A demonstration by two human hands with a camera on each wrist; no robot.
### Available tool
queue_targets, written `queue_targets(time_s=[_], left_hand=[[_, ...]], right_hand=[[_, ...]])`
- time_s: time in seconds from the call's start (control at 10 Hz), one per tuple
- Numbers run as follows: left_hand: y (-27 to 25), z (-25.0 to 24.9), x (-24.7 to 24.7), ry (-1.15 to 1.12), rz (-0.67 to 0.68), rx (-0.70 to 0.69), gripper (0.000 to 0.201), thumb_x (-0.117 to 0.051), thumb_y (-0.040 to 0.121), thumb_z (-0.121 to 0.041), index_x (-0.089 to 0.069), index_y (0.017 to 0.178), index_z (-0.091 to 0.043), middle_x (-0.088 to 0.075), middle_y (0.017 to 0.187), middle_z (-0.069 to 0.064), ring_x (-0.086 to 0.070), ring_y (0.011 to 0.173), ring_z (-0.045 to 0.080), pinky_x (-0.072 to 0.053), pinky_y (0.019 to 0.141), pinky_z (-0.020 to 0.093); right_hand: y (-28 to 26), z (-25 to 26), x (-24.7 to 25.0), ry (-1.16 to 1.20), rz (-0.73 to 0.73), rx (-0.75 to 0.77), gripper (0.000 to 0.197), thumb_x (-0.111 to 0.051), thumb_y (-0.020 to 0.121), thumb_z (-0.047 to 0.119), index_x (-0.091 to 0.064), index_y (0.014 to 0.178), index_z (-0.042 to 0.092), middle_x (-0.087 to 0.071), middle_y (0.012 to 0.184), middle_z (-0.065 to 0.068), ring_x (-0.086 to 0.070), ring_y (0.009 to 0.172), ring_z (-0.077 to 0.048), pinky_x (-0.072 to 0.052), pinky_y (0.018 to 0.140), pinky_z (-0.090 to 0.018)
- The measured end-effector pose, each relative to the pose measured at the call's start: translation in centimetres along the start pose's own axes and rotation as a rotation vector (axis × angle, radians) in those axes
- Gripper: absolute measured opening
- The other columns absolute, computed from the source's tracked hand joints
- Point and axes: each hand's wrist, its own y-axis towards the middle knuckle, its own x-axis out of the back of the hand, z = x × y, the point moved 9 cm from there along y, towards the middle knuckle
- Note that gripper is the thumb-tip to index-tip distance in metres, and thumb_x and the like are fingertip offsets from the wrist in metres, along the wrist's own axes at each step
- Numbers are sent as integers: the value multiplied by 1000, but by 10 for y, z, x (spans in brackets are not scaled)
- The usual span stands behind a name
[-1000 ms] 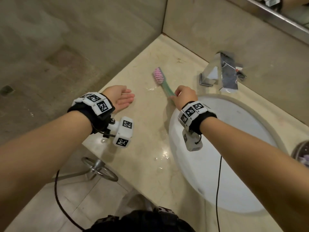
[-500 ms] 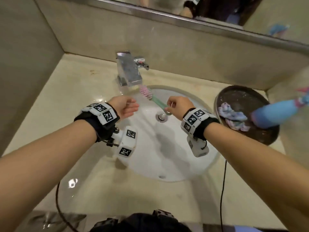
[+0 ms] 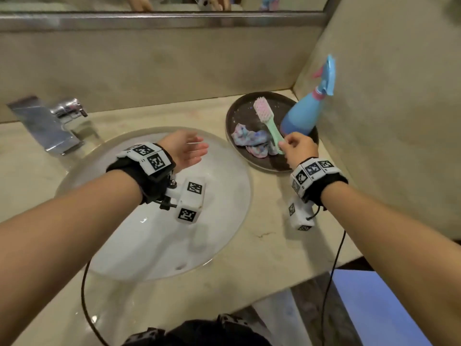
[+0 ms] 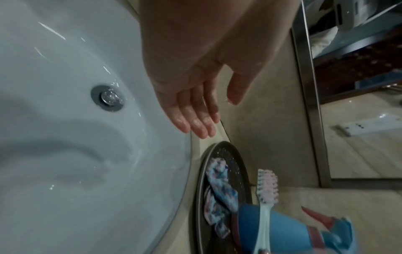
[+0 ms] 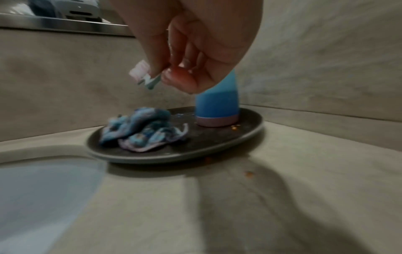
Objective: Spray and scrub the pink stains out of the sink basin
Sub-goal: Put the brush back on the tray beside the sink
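My right hand (image 3: 295,146) pinches the handle end of a green toothbrush (image 3: 268,123) with pink bristles, held over the dark round plate (image 3: 233,126) at the right of the counter. The pinch shows in the right wrist view, fingertips (image 5: 174,75) on the toothbrush (image 5: 145,75). A blue spray bottle (image 3: 306,113) with a pink trigger stands on the plate's far side. My left hand (image 3: 187,149) hovers flat and empty over the white sink basin (image 3: 154,240), fingers straight and wet (image 4: 195,120). The metal drain (image 4: 108,98) lies below it. I see no pink stain in the basin.
A crumpled blue and purple cloth (image 3: 252,142) lies on the plate. A chrome faucet (image 3: 47,126) stands at the back left of the beige stone counter (image 3: 274,248). Walls close the back and right side; a mirror runs along the top.
The right hand has carried the toothbrush from the far left counter, across the basin, to above the plate at the right. The left hand followed rightward over the basin, staying open.
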Motion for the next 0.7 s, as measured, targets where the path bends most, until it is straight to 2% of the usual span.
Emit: queue_targets(time_s=[0.2, 0.4, 0.5, 0.6, 0.7], left_hand=[[14, 6, -39, 30, 11, 27, 24, -39, 100, -28, -52, 85, -14, -62, 89, 3, -60, 80, 13, -46, 73, 24], [29, 17, -47, 21, -39, 46, 22, -41, 99, -28, -54, 88, -15, -63, 91, 2, -60, 81, 12, -46, 73, 24], [32, 20, -47, 11, -60, 47, 22, -42, 98, -28, -55, 88, -14, -63, 91, 2, -60, 82, 13, -46, 75, 24], [33, 22, -48, 19, -76, 46, 21, -42, 98, -28, -55, 88, -14, -63, 91, 2, -61, 82, 13, -47, 74, 25], [35, 19, -45, 8, -101, 29, 21, -42, 98, -27, -54, 88, -14, -63, 90, 2, -60, 81, 13, -46, 76, 25]], right_hand=[[21, -51, 18, -15, -17, -73, 10, -65, 83, 23, -59, 76, 22, -56, 76, -4, -50, 73, -20, -38, 68, -25], [35, -65, 8, 46, 1, -98, 11, -69, 80, 25, -70, 83, 14, -68, 84, -8, -57, 79, -21, -47, 79, -30], [43, -68, 4, 68, 9, -107, 14, -69, 81, 26, -72, 85, 13, -71, 91, -11, -63, 88, -24, -44, 77, -25], [43, -71, 2, 108, 2, -144, 18, -69, 81, 28, -71, 87, 11, -71, 92, -11, -63, 90, -25, -43, 74, -24], [41, -69, 8, 82, -66, -130, 28, -64, 84, 36, -69, 91, 9, -69, 93, -13, -61, 92, -29, -41, 72, -26]])
